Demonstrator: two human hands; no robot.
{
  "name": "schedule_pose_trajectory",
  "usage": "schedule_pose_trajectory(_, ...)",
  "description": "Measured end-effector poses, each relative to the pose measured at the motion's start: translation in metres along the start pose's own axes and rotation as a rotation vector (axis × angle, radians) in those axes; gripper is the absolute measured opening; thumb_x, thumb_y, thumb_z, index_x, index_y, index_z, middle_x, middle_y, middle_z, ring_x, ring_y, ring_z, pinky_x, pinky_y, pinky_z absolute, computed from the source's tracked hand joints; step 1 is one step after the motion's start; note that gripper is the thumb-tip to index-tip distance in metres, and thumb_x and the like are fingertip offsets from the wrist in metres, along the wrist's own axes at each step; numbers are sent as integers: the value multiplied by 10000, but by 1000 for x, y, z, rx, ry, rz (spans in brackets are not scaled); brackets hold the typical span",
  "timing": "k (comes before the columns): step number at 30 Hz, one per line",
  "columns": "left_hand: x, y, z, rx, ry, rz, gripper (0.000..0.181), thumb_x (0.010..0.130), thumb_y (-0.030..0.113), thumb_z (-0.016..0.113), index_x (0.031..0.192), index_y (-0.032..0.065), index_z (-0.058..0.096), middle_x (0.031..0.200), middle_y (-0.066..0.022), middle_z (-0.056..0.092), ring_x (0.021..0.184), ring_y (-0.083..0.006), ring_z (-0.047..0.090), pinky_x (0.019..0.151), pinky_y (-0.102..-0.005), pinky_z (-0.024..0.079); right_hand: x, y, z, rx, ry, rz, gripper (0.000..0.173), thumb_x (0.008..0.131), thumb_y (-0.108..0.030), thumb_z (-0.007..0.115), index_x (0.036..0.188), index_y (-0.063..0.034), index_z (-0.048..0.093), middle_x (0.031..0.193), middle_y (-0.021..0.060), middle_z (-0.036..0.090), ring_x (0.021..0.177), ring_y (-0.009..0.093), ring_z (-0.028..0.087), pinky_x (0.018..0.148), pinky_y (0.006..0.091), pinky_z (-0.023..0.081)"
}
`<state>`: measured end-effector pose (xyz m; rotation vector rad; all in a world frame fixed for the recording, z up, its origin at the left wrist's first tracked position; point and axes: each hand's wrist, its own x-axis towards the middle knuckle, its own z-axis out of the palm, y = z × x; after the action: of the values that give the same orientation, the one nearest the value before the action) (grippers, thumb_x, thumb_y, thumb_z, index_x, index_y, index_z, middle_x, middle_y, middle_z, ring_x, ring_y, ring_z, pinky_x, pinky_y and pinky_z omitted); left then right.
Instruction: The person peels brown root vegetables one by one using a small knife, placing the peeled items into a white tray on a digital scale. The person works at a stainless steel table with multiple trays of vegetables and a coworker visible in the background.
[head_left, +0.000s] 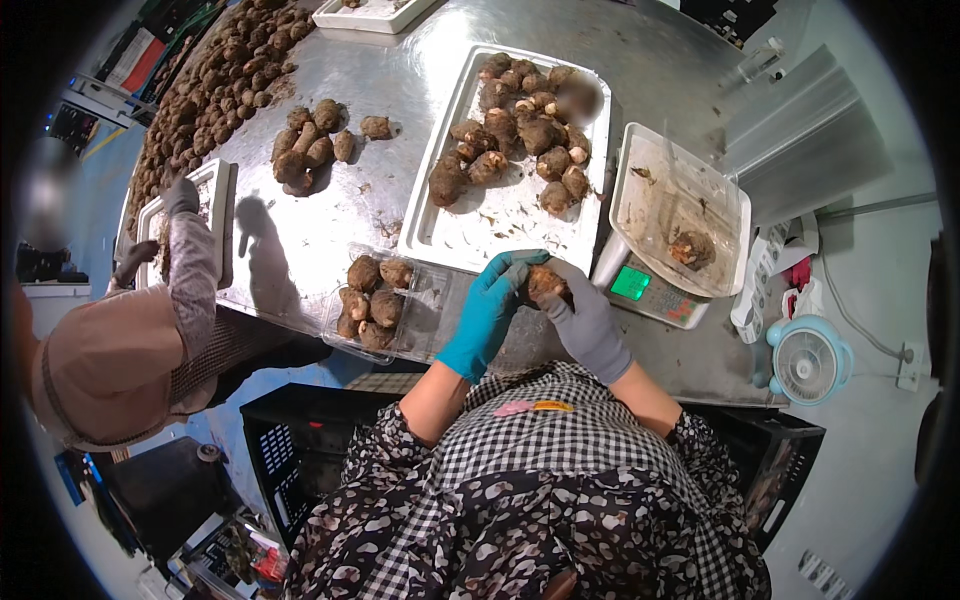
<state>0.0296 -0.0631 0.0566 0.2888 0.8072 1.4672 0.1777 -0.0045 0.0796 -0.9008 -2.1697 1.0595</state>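
Observation:
My left hand (496, 296), in a teal glove, and my right hand (589, 319), in a grey glove, hold one brown taro corm (546, 283) between them at the near edge of a white tray (427, 217). Many hairy corms (517, 124) lie in that tray. To the left, a clear plastic container (330, 315) holds several corms (375, 300). On the right, a digital scale (652, 292) with a lit green display carries a white tray (619, 202), with clear plastic and a single corm (691, 249) in it.
A loose group of corms (311, 142) and a large heap (217, 90) lie on the metal table (360, 67). A co-worker (112, 360) handles things over a white tray (221, 187) at left. A blue fan (806, 360) stands right; black crates (270, 450) are below the table.

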Motion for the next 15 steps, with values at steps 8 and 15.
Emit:
schedule_pose_trajectory(8, -6, 3, 1, 207, 12, 89, 425, 862, 208, 618, 1240, 55, 499, 1203, -56, 544, 1026, -147, 547, 864, -303, 463, 3, 6, 7, 116, -32, 80, 511, 912, -413, 524, 1213, -1, 493, 1079, 189, 591, 976, 292, 605, 829, 333, 477)
schedule_pose_trajectory(15, -5, -3, -8, 119, 24, 36, 406, 902, 189, 565, 1276, 60, 475, 1117, -47, 570, 941, -127, 549, 839, -283, 458, 9, 2, 14, 156, -11, 94, 448, 906, -319, 575, 1202, 9, 504, 1032, 172, 612, 952, 242, 605, 817, 325, 479)
